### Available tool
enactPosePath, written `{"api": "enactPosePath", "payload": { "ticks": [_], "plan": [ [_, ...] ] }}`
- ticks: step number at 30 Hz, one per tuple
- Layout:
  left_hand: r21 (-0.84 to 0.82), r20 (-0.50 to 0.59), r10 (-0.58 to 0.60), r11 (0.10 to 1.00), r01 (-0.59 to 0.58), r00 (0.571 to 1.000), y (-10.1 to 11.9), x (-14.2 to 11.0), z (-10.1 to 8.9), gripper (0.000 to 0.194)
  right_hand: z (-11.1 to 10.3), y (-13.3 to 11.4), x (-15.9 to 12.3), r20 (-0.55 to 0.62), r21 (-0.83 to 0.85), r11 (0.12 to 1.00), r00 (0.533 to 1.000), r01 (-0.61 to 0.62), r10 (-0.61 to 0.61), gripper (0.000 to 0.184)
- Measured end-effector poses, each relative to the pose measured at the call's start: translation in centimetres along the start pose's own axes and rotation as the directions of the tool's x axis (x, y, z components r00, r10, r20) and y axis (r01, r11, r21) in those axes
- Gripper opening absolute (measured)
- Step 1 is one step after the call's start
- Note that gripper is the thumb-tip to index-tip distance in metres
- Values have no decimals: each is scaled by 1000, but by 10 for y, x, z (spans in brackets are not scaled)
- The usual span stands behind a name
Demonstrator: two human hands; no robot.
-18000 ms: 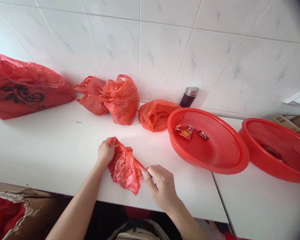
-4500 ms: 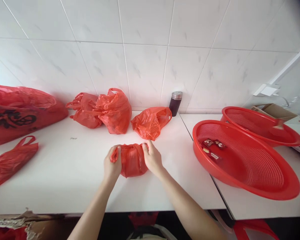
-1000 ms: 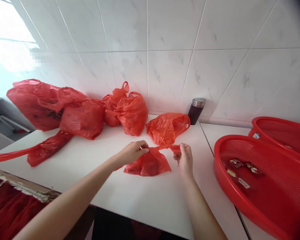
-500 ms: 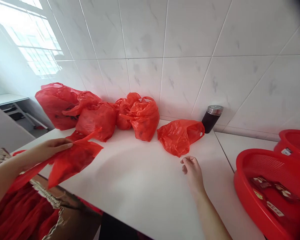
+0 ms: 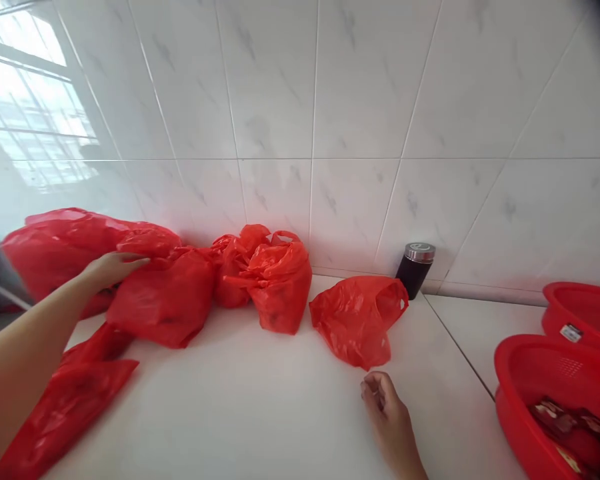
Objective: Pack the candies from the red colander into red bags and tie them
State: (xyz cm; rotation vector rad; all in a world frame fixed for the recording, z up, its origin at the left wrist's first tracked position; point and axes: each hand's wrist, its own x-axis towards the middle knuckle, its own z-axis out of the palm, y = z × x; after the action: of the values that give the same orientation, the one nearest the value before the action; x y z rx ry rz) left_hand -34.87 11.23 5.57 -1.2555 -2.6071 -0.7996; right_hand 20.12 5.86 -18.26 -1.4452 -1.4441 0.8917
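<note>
My left hand (image 5: pixel 114 268) reaches over a filled red plastic bag (image 5: pixel 165 300) and grips its gathered top; the thumb side is partly hidden. Below my left forearm, a flat red plastic bag (image 5: pixel 75 403) lies at the table's left front. My right hand (image 5: pixel 387 413) is above the white table, fingers curled in with nothing visible in them. Just beyond it lies a slack, partly opened red plastic bag (image 5: pixel 353 320), apart from the fingertips.
More filled red bags (image 5: pixel 283 287) stand along the tiled wall, with a large one (image 5: pixel 55 247) at far left. A dark flask (image 5: pixel 415 272) with a metal lid stands behind the slack bag. Red plastic baskets (image 5: pixel 517 347) are at right, the nearer holding small packets (image 5: pixel 563 417).
My left hand has let go of the flat red bag and moved up to a filled bag, which has shifted slightly toward me. My right hand stays curled near the slack bag. The view has tilted up.
</note>
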Motion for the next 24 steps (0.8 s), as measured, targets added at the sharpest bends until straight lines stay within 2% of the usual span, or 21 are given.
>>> {"api": "enactPosePath", "payload": {
  "ticks": [2,4,6,7,9,11,13,14,16,19,21,23,24],
  "plan": [
    [49,-10,-9,999,10,1000,10,11,2,35,5,0,2,-32,-19,1000,999,-13,13,29],
    [90,-104,10,996,-1,995,28,15,4,42,10,0,3,-91,-41,999,996,-27,24,29],
    [109,-188,103,991,-83,977,59,13,12,48,14,0,3,-141,-58,998,990,-32,24,28],
    [117,-195,183,980,-163,964,77,11,19,51,15,-1,3,-157,-61,998,987,-27,17,28],
    [125,-125,366,928,-351,922,115,2,39,57,16,-2,3,-183,-67,998,983,-9,-4,27],
    [128,-43,474,875,-466,879,148,-5,64,61,15,-3,3,-187,-83,997,982,4,-19,30],
    [125,0,509,854,-505,861,170,-7,81,46,14,-4,4,-157,-108,994,987,8,-25,32],
    [121,0,505,857,-501,863,176,-6,85,37,13,-3,4,-137,-121,993,990,9,-26,34],
    [106,-49,460,885,-453,887,180,2,80,30,12,-1,4,-106,-140,990,994,10,-25,35],
    [82,-187,339,941,-329,922,171,14,52,41,11,1,3,-81,-147,989,997,1,-13,34],
    [80,-252,288,958,-277,924,163,17,35,46,11,2,2,-59,-145,989,998,-19,10,33],
    [93,-252,311,950,-297,916,160,13,30,52,11,3,1,-32,-152,987,998,-49,44,32],
    [103,-231,346,938,-331,909,161,9,34,56,11,2,0,-20,-157,986,998,-60,58,32]
  ]
}}
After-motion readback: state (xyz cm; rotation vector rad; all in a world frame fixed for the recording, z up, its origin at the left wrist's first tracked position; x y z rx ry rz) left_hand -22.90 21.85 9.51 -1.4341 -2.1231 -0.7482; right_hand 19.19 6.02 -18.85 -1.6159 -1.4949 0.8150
